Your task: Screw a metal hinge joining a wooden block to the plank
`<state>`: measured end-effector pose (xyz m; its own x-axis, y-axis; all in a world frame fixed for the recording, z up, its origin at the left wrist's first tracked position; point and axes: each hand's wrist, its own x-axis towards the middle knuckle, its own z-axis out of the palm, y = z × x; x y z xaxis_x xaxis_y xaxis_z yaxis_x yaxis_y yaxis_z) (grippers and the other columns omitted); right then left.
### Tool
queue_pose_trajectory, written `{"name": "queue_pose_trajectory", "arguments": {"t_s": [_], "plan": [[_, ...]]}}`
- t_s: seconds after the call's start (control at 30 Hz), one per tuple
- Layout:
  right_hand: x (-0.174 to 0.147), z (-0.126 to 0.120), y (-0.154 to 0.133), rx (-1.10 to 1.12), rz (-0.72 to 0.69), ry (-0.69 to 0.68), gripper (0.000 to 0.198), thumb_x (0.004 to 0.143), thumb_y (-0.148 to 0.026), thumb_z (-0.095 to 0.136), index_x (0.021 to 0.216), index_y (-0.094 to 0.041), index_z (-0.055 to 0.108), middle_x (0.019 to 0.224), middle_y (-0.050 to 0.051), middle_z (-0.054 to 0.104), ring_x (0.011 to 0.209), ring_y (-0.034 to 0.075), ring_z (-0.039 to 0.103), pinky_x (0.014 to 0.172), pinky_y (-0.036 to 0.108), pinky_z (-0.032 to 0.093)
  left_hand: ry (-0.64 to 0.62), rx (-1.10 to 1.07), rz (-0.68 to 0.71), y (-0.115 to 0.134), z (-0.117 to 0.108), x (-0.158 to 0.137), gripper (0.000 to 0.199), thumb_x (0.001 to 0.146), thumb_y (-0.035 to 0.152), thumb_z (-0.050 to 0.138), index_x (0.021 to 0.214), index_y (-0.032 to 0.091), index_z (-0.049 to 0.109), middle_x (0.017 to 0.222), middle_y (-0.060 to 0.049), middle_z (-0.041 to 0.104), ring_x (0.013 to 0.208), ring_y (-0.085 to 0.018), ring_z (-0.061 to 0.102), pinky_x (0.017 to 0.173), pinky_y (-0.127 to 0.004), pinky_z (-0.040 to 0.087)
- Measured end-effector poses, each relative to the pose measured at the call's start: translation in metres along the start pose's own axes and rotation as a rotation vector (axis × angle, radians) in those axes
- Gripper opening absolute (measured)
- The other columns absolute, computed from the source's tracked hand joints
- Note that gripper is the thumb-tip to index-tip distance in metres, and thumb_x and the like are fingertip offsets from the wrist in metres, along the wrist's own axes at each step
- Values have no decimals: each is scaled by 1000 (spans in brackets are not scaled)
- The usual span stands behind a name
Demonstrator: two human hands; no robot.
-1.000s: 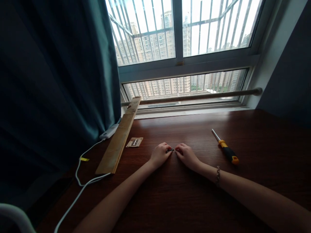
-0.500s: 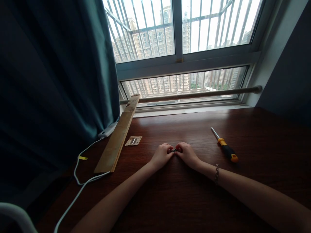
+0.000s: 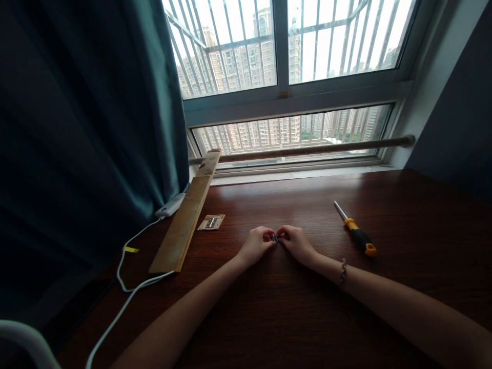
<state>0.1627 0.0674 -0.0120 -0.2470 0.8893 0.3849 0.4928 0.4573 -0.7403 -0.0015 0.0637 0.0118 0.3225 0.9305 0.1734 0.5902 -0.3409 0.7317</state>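
Near the middle of the dark wooden tabletop, both hands meet around some small metal pieces [image 3: 275,238]. They look like a tight bundle of short, shiny rods with dark gaps; their exact kind is too small to make out. My left hand [image 3: 257,243] is closed, its thumb and fingers pinching them from the left. From the right, my right hand [image 3: 295,243] pinches the same pieces with its fingertips. A beaded bracelet [image 3: 343,274] circles the right wrist. Off to the right lies a screwdriver [image 3: 359,237] with a yellow and black handle, its shaft pointing toward the window.
A long wooden board [image 3: 184,225] slants from the table up onto the rail [image 3: 315,150] by the window. Between board and hands lies a small flat card [image 3: 211,222]. A white cable [image 3: 125,312] and power strip [image 3: 171,206] run along the left, beside the curtain [image 3: 154,118].
The fingertips have shifted slightly, and more of the metal pieces shows between them, now looking more upright. Everything else on the table stays where it was.
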Motion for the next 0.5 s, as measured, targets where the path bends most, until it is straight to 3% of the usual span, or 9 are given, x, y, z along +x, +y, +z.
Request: {"name": "queue_pose_trajectory", "arguments": {"t_s": [0.3,0.4,0.5], "plan": [[-2,-7,-9,-80,-81,-44,18,76,-11,49,88,-16,62,81,5,63,71,15,57,68,26,44,-32,-172,-44,0,3,1,27,61,19,65,87,11,64,81,-7,65,71,-15,61,65,-25,49],[-15,-39,-38,-89,-158,6,21,75,-10,51,94,-16,59,94,8,60,75,15,58,69,28,46,-13,-183,-47,3,5,2,27,60,18,66,86,10,64,83,-7,64,70,-15,61,65,-25,49],[-46,-89,-70,-73,-396,152,22,81,-16,49,101,-20,56,98,7,59,83,16,56,73,30,47,-22,-192,-62,5,6,5,27,59,18,67,85,10,65,83,-7,63,70,-14,61,65,-25,49]]}}
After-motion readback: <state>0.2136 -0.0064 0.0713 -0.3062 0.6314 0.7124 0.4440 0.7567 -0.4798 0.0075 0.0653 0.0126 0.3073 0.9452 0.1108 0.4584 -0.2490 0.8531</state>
